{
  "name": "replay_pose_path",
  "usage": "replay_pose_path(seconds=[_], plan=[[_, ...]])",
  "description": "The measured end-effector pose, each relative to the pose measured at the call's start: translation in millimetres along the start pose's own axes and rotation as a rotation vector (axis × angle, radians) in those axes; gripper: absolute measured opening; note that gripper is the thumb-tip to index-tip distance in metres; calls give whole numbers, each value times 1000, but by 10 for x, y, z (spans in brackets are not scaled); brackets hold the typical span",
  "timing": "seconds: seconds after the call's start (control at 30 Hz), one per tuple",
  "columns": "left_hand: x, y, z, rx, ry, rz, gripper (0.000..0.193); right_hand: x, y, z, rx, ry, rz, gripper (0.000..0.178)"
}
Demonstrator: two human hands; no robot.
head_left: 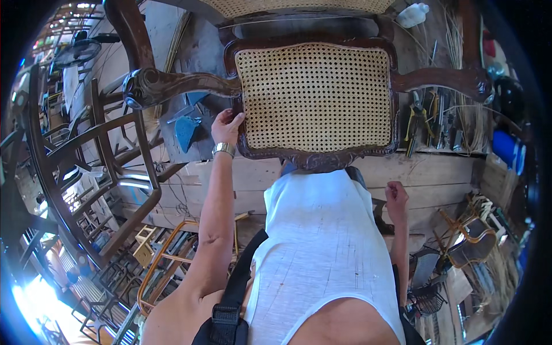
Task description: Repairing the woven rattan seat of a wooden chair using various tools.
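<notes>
A dark wooden chair (230,53) is placed directly in front of the person, its woven cane panel (316,95) turned upward and its carved crest (322,163) set nearest the white shirt (322,230). The left hand (227,126), with a metal-banded watch (223,150) worn at the wrist, is held at the left edge of the backrest, the thumb laid against the frame; since the fingertips are partly hidden, it cannot be told whether the wood is firmly grasped. The right hand (397,195) is kept well apart from the chair, beside the torso, with the fingers folded in toward the palm. Beyond the left hand, a blue piece (185,133) is seen on the grey work surface (168,150). To the right of the panel, below the chair's arm, yellow-handled pliers (412,122) are laid near other slim tools (441,123). Part of the cane seat (299,7) is shown at the top. On the left, bare dark chair frames (109,123) are stacked, and an orange-brown curved frame (156,265) is seen below them.
</notes>
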State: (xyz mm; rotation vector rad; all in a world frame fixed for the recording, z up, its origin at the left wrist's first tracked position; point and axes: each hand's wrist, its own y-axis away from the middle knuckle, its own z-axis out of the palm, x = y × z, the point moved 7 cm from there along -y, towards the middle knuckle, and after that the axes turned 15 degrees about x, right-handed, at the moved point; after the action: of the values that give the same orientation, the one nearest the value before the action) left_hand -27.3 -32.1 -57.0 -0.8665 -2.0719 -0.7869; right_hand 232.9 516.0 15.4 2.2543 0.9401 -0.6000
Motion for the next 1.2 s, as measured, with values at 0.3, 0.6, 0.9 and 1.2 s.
replay_pose_path(seconds=[0.3,0.6,0.9,1.2], plan=[[-404,17,-294,-109,-70,56,58,793,367,-24,90,77,-62,20],[-951,271,-380,-346,-46,-8,37,1743,1640,-73,207,103,358,29],[-630,377,-698,-489,-399,292,51,942,949,-366,343,226,229,32],[-2239,689,-1836,-200,-159,-148,42,892,-1593,-1105,487,6,135,21]])
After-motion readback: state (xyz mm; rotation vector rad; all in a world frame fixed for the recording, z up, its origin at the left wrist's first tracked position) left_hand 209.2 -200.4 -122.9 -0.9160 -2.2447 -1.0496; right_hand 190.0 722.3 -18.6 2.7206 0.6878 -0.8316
